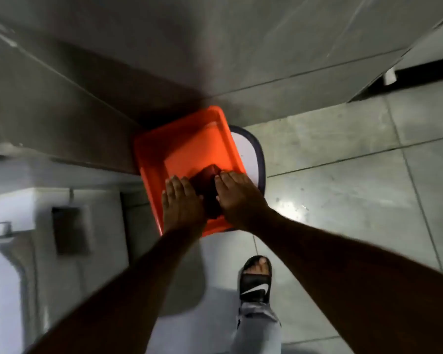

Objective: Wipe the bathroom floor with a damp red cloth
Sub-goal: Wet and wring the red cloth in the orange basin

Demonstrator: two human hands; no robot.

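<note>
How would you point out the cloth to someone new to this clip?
Find the bright orange basin on the grey tiled floor. Inside it, between the left hand and right hand, sits the cloth: a bunched lump, far darker red than the basin.

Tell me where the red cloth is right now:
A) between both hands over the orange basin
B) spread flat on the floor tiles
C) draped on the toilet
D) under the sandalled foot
A: the dark red cloth is bunched between the left hand and the right hand, over the orange basin, not on the floor tiles.
</note>
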